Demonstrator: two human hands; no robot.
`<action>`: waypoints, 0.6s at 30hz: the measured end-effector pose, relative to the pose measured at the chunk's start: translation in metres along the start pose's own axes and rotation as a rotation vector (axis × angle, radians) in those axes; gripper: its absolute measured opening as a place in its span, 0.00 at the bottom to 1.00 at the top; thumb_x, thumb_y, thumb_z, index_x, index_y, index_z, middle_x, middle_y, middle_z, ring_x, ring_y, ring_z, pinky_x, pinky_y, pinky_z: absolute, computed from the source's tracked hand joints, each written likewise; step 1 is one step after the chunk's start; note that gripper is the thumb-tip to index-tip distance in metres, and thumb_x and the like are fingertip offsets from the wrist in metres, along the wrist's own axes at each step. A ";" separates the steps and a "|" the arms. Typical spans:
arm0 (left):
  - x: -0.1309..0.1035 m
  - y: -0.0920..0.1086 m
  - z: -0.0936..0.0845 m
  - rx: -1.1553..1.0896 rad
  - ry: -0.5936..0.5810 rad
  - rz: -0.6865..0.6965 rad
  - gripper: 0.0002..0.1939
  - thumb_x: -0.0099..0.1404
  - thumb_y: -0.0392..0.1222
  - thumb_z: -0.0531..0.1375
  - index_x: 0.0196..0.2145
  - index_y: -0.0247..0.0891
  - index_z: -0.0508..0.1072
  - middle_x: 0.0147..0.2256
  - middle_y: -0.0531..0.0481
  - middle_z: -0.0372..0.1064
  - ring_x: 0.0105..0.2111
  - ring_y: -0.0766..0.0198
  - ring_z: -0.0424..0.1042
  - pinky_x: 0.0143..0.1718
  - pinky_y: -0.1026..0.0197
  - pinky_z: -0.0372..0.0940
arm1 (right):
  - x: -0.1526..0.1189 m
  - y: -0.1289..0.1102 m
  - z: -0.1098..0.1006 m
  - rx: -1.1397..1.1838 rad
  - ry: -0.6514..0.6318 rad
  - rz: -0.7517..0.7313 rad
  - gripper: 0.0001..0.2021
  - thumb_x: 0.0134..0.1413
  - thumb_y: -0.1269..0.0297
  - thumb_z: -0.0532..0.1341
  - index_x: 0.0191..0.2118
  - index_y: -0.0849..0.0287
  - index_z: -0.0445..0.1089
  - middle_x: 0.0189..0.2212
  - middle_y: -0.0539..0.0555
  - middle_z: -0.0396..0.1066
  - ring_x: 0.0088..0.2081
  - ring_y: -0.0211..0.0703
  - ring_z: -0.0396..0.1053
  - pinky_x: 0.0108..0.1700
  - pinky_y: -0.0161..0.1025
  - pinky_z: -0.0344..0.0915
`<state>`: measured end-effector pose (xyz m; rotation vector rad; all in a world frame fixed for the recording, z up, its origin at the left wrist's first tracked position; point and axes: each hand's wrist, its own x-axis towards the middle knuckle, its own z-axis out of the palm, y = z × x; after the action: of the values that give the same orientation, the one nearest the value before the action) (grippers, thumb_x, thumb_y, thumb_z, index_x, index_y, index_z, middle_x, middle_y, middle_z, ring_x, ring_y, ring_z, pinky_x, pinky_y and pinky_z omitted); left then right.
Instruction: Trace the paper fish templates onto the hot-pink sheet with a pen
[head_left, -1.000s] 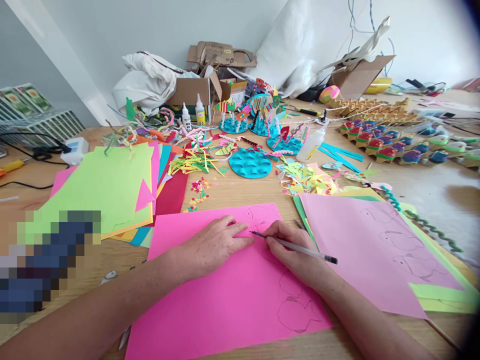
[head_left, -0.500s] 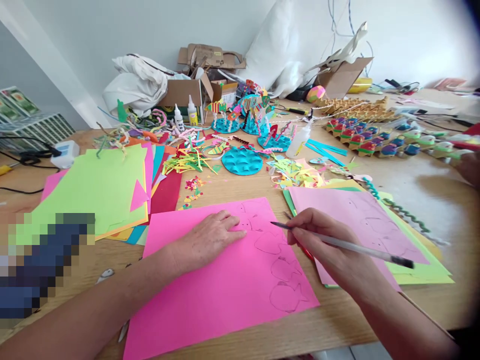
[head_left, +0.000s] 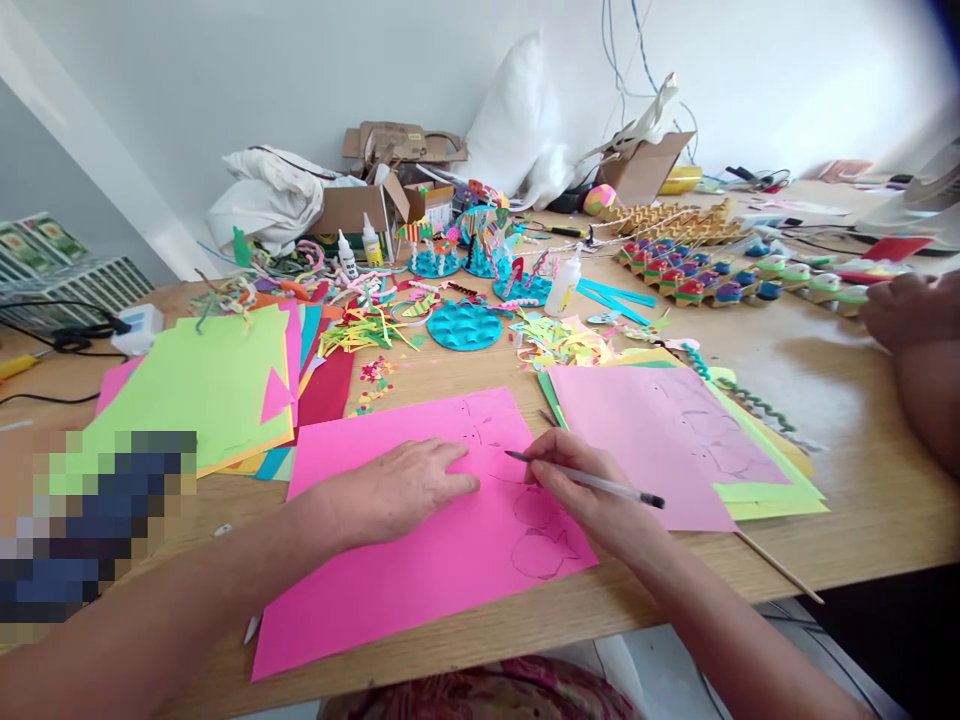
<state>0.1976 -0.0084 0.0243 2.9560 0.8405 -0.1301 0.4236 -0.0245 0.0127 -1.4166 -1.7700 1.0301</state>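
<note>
A bright pink sheet of paper (head_left: 390, 590) lies in front of me, with fish outlines (head_left: 541, 553) drawn down its right side. My left hand (head_left: 412, 490) rests flat on the sheet, fingers stretched out and a little apart. Between the thumb and fingers of my right hand (head_left: 589, 495) is a pen (head_left: 615, 487) with a clear barrel and black end. Its tip is over the upper right of the sheet, beside the drawn lines; contact with the paper cannot be made out. My right hand covers part of the outlines.
Light pink paper (head_left: 630, 450) with fish drawings tops a stack at right. Green sheets (head_left: 195, 390) are piled at left. Behind are paper scraps (head_left: 566, 340), a blue scalloped disc (head_left: 465, 326), glue bottles (head_left: 564, 286) and painted egg cartons (head_left: 690, 275). Another person's hand (head_left: 911, 310) is at far right.
The view has shifted, showing more of the right side. My right hand has brought the pen tip slightly left and nearer me over the sheet. My left hand stays flat on the paper.
</note>
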 end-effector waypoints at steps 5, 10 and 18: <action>0.005 0.016 0.009 -0.028 0.070 0.000 0.11 0.68 0.35 0.48 0.45 0.39 0.66 0.47 0.44 0.61 0.45 0.59 0.62 0.44 0.58 0.61 | -0.001 0.004 0.003 -0.055 -0.019 -0.051 0.05 0.48 0.69 0.51 0.30 0.59 0.64 0.22 0.48 0.65 0.24 0.36 0.62 0.25 0.33 0.56; 0.012 0.020 0.019 -0.015 0.127 0.000 0.11 0.67 0.37 0.49 0.45 0.38 0.66 0.42 0.45 0.62 0.41 0.59 0.62 0.42 0.57 0.61 | 0.001 0.015 0.009 -0.093 -0.005 -0.082 0.04 0.48 0.68 0.52 0.29 0.59 0.63 0.19 0.47 0.64 0.22 0.36 0.61 0.24 0.33 0.55; 0.009 0.018 0.024 -0.055 0.151 -0.006 0.14 0.67 0.35 0.50 0.49 0.39 0.64 0.47 0.44 0.60 0.46 0.57 0.60 0.46 0.55 0.59 | 0.002 0.020 0.015 -0.140 0.027 -0.089 0.04 0.47 0.69 0.51 0.28 0.58 0.62 0.18 0.47 0.65 0.19 0.34 0.60 0.21 0.32 0.54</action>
<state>0.2131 -0.0215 0.0002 2.9412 0.8544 0.1161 0.4197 -0.0228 -0.0119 -1.4145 -1.8981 0.8514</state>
